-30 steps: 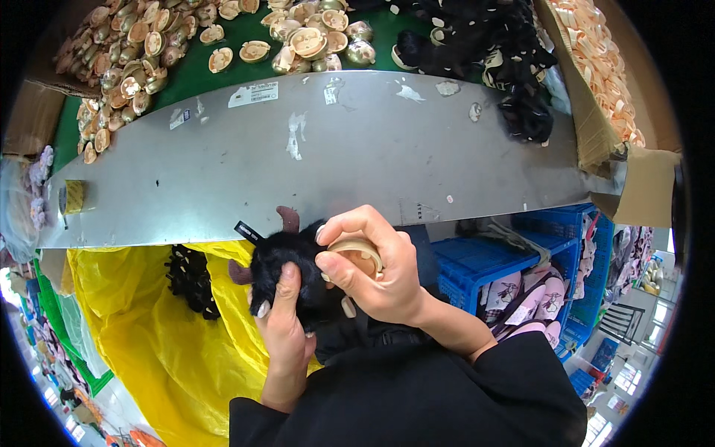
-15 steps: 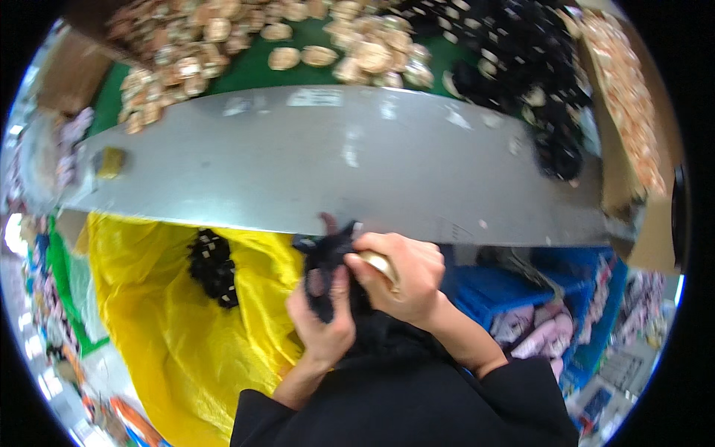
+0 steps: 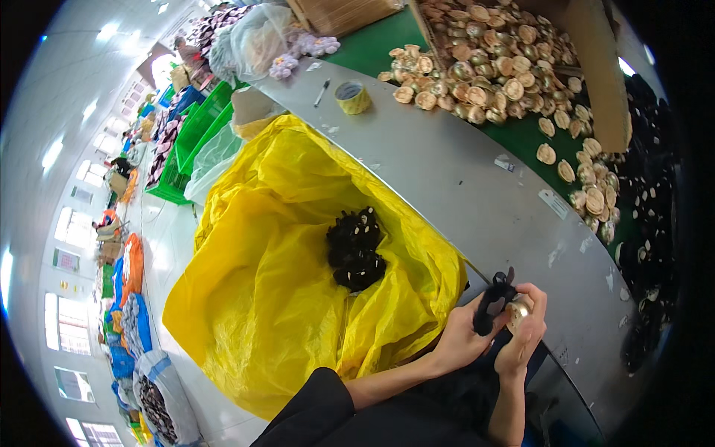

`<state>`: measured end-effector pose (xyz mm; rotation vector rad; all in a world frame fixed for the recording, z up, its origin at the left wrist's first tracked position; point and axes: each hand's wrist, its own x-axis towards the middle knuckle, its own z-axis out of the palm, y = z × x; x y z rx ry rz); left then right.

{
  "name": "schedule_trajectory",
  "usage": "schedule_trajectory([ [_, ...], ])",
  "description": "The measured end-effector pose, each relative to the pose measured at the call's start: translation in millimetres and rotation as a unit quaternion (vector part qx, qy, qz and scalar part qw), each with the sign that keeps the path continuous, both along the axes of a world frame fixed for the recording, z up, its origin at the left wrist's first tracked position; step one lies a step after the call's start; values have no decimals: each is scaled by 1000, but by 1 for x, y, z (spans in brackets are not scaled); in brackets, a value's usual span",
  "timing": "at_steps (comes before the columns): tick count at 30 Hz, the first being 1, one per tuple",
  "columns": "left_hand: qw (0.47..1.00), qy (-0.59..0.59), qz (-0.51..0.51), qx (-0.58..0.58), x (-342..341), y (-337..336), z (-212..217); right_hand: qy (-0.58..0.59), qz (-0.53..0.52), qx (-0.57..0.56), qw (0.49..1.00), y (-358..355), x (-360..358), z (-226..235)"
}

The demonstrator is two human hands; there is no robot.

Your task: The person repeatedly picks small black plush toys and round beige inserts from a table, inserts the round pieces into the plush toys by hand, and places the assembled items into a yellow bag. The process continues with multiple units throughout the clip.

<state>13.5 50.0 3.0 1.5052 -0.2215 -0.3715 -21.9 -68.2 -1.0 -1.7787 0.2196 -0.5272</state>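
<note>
Right of the yellow bag [image 3: 275, 298], at the grey table [image 3: 462, 186] edge, your left hand [image 3: 463, 339] is closed around a black furry piece [image 3: 491, 304]. Your right hand [image 3: 525, 331] pinches a small tan round disc [image 3: 519, 309] against it.

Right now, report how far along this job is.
Done: a small heap of black pieces lies in the yellow bag. In hand: the left hand holds a black piece against a tan disc gripped by the right hand. Left: many tan discs and black parts cover the table.
</note>
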Motion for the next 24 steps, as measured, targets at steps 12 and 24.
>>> schedule_trajectory([
  [12,995,-4,67,-79,6,18,-16,-36,155,-60,985,6,15,-23],
  [24,993,77,-23,-89,10,27,-17,-35,36,-21,999,5,27,-11],
])
